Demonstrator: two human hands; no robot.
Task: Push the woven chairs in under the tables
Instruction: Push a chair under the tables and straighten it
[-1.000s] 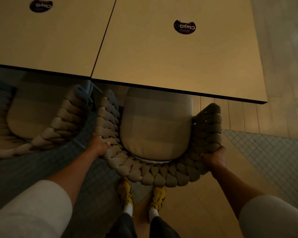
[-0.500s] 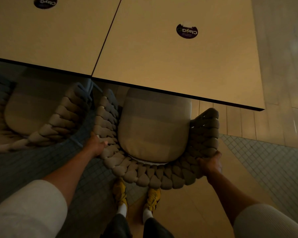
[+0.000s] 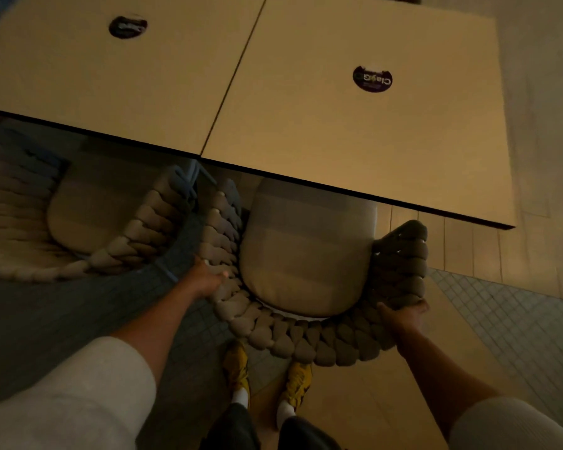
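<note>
On my feed, far left, a second woven chair (image 3: 134, 245) sits with the front of its seat under the left counter (image 3: 95, 86). Its braided back curves out into the open. The edge of the picture cuts off its left side. A dark round sticker (image 3: 128, 26), blurred, lies on that counter's top.

Moving right, my left hand (image 3: 207, 280) is clamped on the left side of the woven chair (image 3: 293, 344), fingers curled over the thick braided rim. The two chairs stand just beside each other, and their rims nearly meet below the seam where the two counters join.

The woven chair is straight ahead of me. The front part of its pale seat cushion (image 3: 306, 251) is under the near edge of the right counter (image 3: 355, 141), while the rest of the cushion and the whole curved back lie outside it. Below the back, my yellow shoes (image 3: 238, 371) stand close to the chair. A lettered sticker (image 3: 372, 79) sits on the right counter's top.

My right hand (image 3: 403, 315) grips the rim at the chair's right rear corner, fingers wrapped round the braid from below. The two hands are well apart, one on each side of the back.

Farthest right, the floor (image 3: 507, 326) shows small square tiles, with wooden planks nearer the counter.
</note>
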